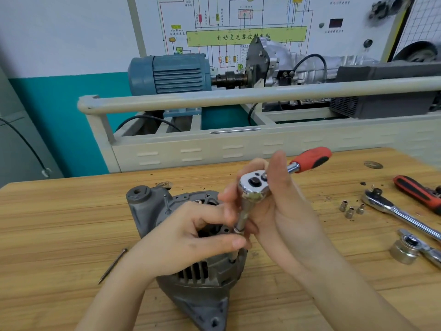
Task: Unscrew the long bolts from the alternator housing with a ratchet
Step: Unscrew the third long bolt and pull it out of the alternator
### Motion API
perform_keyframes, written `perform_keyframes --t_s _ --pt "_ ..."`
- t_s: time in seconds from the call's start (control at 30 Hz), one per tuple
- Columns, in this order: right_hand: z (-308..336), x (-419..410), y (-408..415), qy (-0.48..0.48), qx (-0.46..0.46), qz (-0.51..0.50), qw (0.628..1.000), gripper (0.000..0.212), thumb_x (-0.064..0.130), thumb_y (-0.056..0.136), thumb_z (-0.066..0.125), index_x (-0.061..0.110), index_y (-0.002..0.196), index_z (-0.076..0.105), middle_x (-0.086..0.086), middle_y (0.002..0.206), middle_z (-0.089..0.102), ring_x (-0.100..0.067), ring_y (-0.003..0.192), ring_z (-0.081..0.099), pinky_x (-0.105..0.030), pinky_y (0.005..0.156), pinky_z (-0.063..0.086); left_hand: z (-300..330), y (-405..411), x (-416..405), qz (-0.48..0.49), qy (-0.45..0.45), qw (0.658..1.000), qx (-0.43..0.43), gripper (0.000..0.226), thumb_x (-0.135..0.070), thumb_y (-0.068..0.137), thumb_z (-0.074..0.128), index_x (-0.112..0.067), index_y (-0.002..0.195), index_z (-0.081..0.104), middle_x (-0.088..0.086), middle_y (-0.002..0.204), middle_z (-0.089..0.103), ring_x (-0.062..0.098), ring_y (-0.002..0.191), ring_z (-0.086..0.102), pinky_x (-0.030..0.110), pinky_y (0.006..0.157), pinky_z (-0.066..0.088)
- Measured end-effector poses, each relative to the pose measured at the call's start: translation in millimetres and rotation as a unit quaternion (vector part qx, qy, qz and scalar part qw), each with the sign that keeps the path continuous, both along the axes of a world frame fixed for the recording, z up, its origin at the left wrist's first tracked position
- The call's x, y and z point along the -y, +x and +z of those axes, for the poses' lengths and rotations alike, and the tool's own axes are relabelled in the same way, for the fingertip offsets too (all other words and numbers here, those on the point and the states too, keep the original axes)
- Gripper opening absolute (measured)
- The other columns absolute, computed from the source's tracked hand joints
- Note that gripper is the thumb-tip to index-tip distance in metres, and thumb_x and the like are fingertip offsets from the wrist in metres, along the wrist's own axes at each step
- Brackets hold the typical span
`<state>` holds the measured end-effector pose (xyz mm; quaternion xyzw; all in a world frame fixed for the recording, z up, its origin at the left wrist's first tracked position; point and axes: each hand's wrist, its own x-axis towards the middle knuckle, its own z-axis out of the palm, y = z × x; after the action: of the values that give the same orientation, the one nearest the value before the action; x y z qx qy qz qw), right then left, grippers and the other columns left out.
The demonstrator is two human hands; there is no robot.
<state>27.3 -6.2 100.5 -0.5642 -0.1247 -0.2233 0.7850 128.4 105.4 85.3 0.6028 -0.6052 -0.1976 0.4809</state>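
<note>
A grey alternator housing [202, 290] sits on the wooden table [59, 225], near the middle. A chrome ratchet [255, 185] with a red and black handle stands on an extension over a bolt [235, 255] at the housing's right rim. My right hand [281, 211] grips the ratchet head and extension. My left hand [191, 237] lies on top of the housing and pinches the socket end of the extension between thumb and forefinger. A long bolt [112, 266] lies loose on the table left of the housing. Another bolt [166, 203] sticks up at the housing's back.
Right of my hands lie three small sockets [352, 210], a second ratchet [401, 213], a red-handled tool [417, 192] and a large socket on a wrench [405, 250]. Behind the table stands a training bench with a blue motor [169, 74] and a rail [238, 96].
</note>
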Motion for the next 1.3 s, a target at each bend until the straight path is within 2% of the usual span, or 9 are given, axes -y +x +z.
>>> perform_keyframes --t_s 0.2,0.3,0.4,0.47,0.67,0.83,1.0,1.1,1.3 --pt "-5.4 -9.1 -1.0 -0.041 0.038 -0.021 0.998 0.037 0.053 0.069 0.059 0.022 0.09 0.06 -0.002 0.086 0.07 -0.007 0.065 0.064 -0.015 0.056 0.049 5.1 5.9 -6.7 -0.019 0.007 0.999 -0.028 0.041 -0.032 0.077 0.066 0.007 0.089 0.065 0.014 0.094 0.07 0.023 0.089 0.067 0.024 0.079 0.051" --pt "-8.0 -13.4 -1.9 -0.125 0.064 -0.059 0.988 0.034 0.05 0.076 0.058 0.027 0.1 0.057 0.0 0.09 0.066 -0.015 0.083 0.065 -0.028 0.072 0.054 6.3 7.2 -9.7 -0.007 0.008 0.999 -0.03 0.059 -0.039 0.077 0.063 0.019 0.082 0.057 0.025 0.086 0.063 0.032 0.082 0.062 0.031 0.072 0.053" --pt "-6.7 -14.9 -5.1 -0.183 0.083 -0.027 0.979 0.029 0.04 0.082 0.056 0.026 0.107 0.055 0.011 0.097 0.063 -0.012 0.098 0.062 -0.03 0.084 0.051 11.6 1.4 -11.1 -0.019 0.028 0.999 -0.012 0.021 -0.041 0.08 0.06 -0.028 0.096 0.066 -0.013 0.099 0.066 -0.001 0.09 0.062 0.008 0.075 0.048" --pt "-5.3 -12.9 -5.8 -0.173 0.068 0.005 0.983 0.028 0.041 0.08 0.058 0.029 0.105 0.057 0.015 0.098 0.065 -0.006 0.096 0.063 -0.024 0.081 0.051 11.6 3.3 -14.3 -0.013 0.023 1.0 -0.006 0.027 -0.046 0.07 0.069 -0.04 0.096 0.063 -0.025 0.101 0.063 -0.009 0.092 0.06 0.005 0.076 0.046" --pt "-9.2 -6.8 6.2 0.021 -0.035 0.11 0.993 0.036 0.055 0.076 0.053 0.025 0.085 0.071 0.004 0.08 0.07 -0.008 0.068 0.066 -0.021 0.066 0.05 1.8 6.8 -12.8 0.025 0.022 0.998 -0.049 0.061 -0.039 0.064 0.077 0.015 0.082 0.055 0.033 0.082 0.058 0.023 0.078 0.057 0.021 0.077 0.047" --pt "-12.7 -3.3 12.8 0.045 -0.001 0.129 0.991 0.033 0.052 0.08 0.054 0.025 0.092 0.069 0.001 0.088 0.071 -0.01 0.07 0.066 -0.026 0.064 0.05 4.5 4.8 -9.7 0.026 0.026 0.999 -0.024 0.022 -0.022 0.073 0.068 -0.001 0.078 0.068 0.011 0.081 0.07 0.02 0.078 0.067 0.024 0.077 0.053" --pt "-9.7 1.4 10.8 0.005 0.024 0.084 0.996 0.033 0.053 0.079 0.053 0.028 0.095 0.067 0.002 0.089 0.071 -0.008 0.07 0.065 -0.038 0.061 0.04 4.4 4.5 -6.6 0.039 -0.003 0.999 -0.011 0.042 -0.025 0.072 0.067 0.016 0.076 0.062 0.025 0.079 0.065 0.031 0.078 0.064 0.032 0.077 0.055" --pt "-4.7 7.7 8.8 0.019 0.042 0.049 0.998 0.033 0.046 0.08 0.052 0.02 0.093 0.067 -0.002 0.088 0.071 -0.012 0.068 0.065 -0.026 0.065 0.051 6.9 1.2 -5.5 0.06 0.071 0.993 0.071 0.039 -0.038 0.068 0.071 -0.006 0.09 0.071 0.007 0.092 0.07 0.017 0.089 0.064 0.036 0.085 0.049" --pt "4.9 20.6 1.4 0.016 0.086 0.007 0.996 0.034 0.042 0.082 0.049 0.015 0.096 0.063 -0.003 0.087 0.071 -0.013 0.064 0.064 -0.025 0.067 0.052 8.9 -11.1 -3.6 0.076 0.144 0.957 0.241 0.012 -0.035 0.076 0.069 -0.03 0.087 0.073 -0.025 0.099 0.045 -0.009 0.103 0.037 0.002 0.085 0.028"
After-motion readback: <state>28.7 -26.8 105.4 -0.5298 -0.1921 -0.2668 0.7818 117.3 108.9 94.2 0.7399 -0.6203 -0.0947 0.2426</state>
